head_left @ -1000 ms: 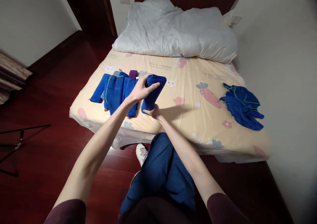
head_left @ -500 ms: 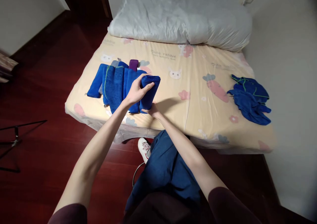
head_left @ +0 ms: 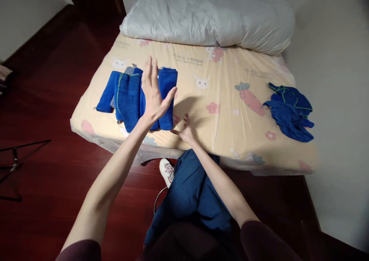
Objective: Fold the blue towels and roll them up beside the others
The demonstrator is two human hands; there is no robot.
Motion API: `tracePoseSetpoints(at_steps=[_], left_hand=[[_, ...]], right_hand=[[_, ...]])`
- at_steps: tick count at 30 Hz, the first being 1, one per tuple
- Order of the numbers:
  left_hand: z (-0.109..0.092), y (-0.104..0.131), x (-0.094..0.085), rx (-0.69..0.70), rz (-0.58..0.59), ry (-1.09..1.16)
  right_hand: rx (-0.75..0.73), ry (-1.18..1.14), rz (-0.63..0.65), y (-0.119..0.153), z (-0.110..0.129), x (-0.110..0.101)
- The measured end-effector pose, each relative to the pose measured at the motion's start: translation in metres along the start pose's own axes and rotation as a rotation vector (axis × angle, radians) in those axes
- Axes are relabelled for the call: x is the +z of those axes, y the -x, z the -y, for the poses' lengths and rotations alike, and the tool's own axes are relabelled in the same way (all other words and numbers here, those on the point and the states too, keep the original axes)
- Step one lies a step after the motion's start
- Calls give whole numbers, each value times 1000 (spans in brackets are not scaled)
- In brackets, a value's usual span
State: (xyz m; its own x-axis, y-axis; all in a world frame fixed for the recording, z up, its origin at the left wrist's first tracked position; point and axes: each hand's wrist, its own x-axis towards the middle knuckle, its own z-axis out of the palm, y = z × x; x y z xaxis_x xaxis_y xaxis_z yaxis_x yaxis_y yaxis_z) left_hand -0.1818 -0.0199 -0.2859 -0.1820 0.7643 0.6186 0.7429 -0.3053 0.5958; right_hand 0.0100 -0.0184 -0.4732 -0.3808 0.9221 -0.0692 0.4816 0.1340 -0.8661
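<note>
A folded blue cloth [head_left: 167, 95] lies flat at the right end of a row of folded blue cloths [head_left: 129, 99] on the bed's left part. Above the row hangs my left hand [head_left: 154, 93], fingers spread and holding nothing, hiding part of the cloths behind it. My right hand [head_left: 185, 132] is open and holds nothing, just right of the lower end of the folded cloth. Crumpled blue cloths with green edging [head_left: 291, 115] lie at the bed's right side.
The bed [head_left: 213, 138] has a yellow patterned sheet. A grey-white quilt [head_left: 210, 19] is bunched at its far end. Walls flank the room, and black stand legs [head_left: 15, 157] show over the red floor at left.
Both hands have let go of the folded blue cloth, which was tilted up and now lies flat in the row. My left hand has risen with fingers spread; my right hand has shifted slightly right.
</note>
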Motion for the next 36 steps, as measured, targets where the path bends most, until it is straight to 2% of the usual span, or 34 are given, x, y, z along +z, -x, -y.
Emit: tracePoseSetpoints(at_steps=[2, 5, 8, 10, 12, 15, 18, 20, 22, 24, 26, 28, 30, 32, 34, 36], left_hand=[[-2, 2, 19, 72, 149, -13], [13, 15, 70, 139, 431, 20], [34, 39, 121, 86, 655, -91], [48, 54, 139, 34, 755, -271], [64, 64, 143, 42, 767, -416], [87, 67, 130, 124, 710, -536], [100, 61, 112, 145, 750, -630], [99, 56, 107, 116, 776, -684], [89, 56, 112, 94, 745, -673], [66, 65, 126, 96, 691, -584], [31, 86, 146, 107, 690, -446], [-14, 119, 168, 95, 765, -287], [-59, 157, 185, 6, 836, -104], [-93, 189, 197, -55, 893, 28], [-112, 206, 201, -69, 914, 79], [-117, 210, 200, -52, 923, 77]], right_hand=[[31, -56, -114, 30, -11, -20], [13, -47, -157, 83, -24, -55], [14, 33, -169, 135, -37, -99], [28, 98, -193, 161, -52, -135], [88, 187, -251, 178, -77, -179], [223, 333, -403, 192, -124, -255], [259, 451, -542, 189, -167, -332], [248, 516, -601, 178, -187, -379], [245, 578, -652, 161, -199, -420], [239, 633, -694, 142, -207, -457], [233, 675, -714, 121, -213, -486], [270, 697, -717, 99, -221, -508], [351, 694, -699, 78, -230, -523], [436, 678, -659, 58, -238, -532], [503, 678, -616, 43, -240, -536], [518, 708, -609, 34, -237, -532]])
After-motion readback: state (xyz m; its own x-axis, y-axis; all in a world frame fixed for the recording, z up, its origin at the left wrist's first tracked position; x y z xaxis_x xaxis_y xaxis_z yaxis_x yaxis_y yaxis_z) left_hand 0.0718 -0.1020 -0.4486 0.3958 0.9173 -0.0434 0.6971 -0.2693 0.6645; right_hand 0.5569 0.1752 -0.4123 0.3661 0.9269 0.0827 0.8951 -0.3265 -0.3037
